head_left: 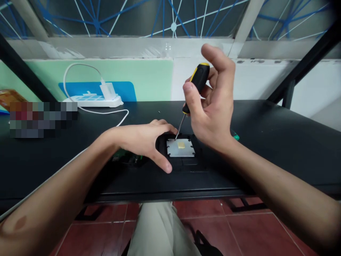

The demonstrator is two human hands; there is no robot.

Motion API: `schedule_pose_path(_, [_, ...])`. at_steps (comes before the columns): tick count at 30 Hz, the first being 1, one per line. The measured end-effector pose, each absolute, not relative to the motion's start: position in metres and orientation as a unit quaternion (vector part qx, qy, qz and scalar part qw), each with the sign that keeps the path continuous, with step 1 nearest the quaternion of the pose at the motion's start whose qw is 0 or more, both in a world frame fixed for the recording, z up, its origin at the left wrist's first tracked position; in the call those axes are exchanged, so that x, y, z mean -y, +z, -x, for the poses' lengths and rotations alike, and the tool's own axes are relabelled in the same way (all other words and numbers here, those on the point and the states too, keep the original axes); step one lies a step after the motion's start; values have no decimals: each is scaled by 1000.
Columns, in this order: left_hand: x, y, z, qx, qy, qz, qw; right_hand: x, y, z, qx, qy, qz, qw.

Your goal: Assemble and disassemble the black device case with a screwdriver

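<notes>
My right hand (213, 103) grips a black and yellow screwdriver (199, 78), its index finger raised off the handle. The tool is tilted, and its tip meets the upper left corner of a silver metal plate (173, 151). A small yellowish square pad (181, 145) sits on that plate, which lies in a black housing (162, 142). My left hand (149, 140) spreads thumb and fingers around the housing's left side. Part of a green circuit board (125, 156) shows below my left wrist.
A white power strip (96, 101) with a plugged-in charger (107, 91) stands at the back left, its white cable (106, 112) trailing across the black table (279, 153). A green-ended object (234, 135) is partly hidden behind my right wrist. Blurred-out items (39, 119) lie far left.
</notes>
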State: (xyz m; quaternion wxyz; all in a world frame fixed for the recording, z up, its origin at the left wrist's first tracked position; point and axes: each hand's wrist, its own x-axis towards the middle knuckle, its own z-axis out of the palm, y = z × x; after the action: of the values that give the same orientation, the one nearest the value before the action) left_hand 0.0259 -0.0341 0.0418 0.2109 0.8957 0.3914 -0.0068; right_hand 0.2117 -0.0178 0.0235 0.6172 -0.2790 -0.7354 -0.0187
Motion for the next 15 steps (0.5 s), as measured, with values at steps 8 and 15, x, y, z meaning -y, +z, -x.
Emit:
schedule_pose_path(8, [39, 41, -31, -392, -27, -900, 190, 16, 26, -219, 740, -46, 335, 581])
schedule_pose_path(15, [43, 43, -34, -401, -38, -897, 181, -1, 27, -226, 731, -64, 351, 581])
